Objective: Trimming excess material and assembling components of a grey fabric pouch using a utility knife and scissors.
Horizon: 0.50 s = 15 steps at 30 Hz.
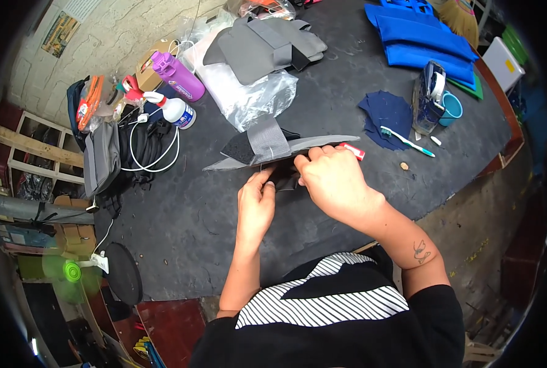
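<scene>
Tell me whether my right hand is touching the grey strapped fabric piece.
Touching. The head view shows the right hand with its bent fingers meeting the edge of the grey strapped fabric piece, no gap between them.

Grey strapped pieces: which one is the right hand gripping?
The near grey piece, its edge under the fingers of the right hand; the far grey piece lies farther back, partly over clear plastic, with no hand on it.

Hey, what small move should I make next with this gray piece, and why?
Perhaps tilt the gray fabric piece flatter: it shows nearly edge-on, with the right hand gripping its edge and the left hand close beneath it.
</scene>
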Available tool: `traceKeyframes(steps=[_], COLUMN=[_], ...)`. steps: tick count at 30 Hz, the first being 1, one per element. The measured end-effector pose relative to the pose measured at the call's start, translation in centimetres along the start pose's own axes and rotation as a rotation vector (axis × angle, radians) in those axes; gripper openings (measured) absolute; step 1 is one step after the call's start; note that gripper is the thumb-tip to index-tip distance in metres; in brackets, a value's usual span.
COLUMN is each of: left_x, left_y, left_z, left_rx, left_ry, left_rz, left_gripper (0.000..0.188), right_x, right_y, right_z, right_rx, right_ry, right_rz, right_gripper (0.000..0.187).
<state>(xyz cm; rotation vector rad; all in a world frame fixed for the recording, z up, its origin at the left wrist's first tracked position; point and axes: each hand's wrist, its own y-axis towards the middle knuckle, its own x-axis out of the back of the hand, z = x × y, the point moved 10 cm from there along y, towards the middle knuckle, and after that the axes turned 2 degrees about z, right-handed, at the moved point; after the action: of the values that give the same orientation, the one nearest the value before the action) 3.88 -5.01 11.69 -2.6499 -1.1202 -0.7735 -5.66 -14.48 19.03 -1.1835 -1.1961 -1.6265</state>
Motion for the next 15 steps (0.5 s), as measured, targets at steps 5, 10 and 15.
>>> traceKeyframes(steps=[5,10,15], left_x=[-1.0,-0.7,-0.5], left_y=[0.3,1.0,1.5], left_z=[1.7,2.6,2.8], left_rx=[0.123,0.079,0.172], left_ry=[-0.164,-0.144,-0.335], left_rz=[0.115,0.192,0.112], left_gripper=[0.033,0.029,0.021], right_x=[-1.1,-1.2,-1.0], right_y=[-0.7,-0.2,0.0], right_z=[0.7,0.7,0.6], right_rx=[0.044,0.052,0.078], right_ry=[0.087,0.104,0.176], right_rz=[0.088,0.080,0.041], right_gripper=[0.018,0.017,0.018])
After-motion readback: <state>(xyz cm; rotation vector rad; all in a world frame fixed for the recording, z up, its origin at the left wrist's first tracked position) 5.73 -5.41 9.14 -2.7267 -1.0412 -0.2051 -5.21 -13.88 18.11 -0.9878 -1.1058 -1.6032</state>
